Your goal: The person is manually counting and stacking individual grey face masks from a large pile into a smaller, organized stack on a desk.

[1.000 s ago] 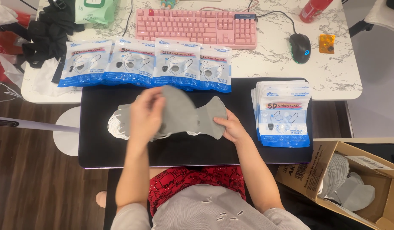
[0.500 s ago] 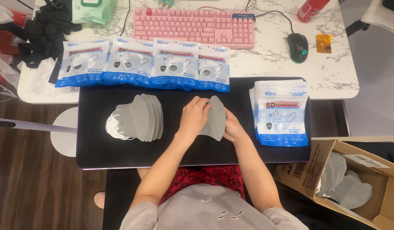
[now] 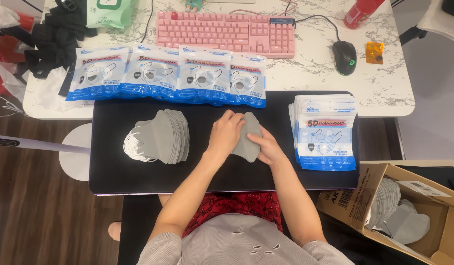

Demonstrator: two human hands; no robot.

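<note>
Both hands meet on a small pile of grey masks [image 3: 247,140] in the middle of the black tabletop [image 3: 109,172]. The left hand [image 3: 226,133] lies flat on top, its grip loose, and the right hand [image 3: 267,148] holds the pile's right edge. A larger stack of grey masks [image 3: 160,137] sits to the left, empty blue packets [image 3: 325,132] to the right.
</note>
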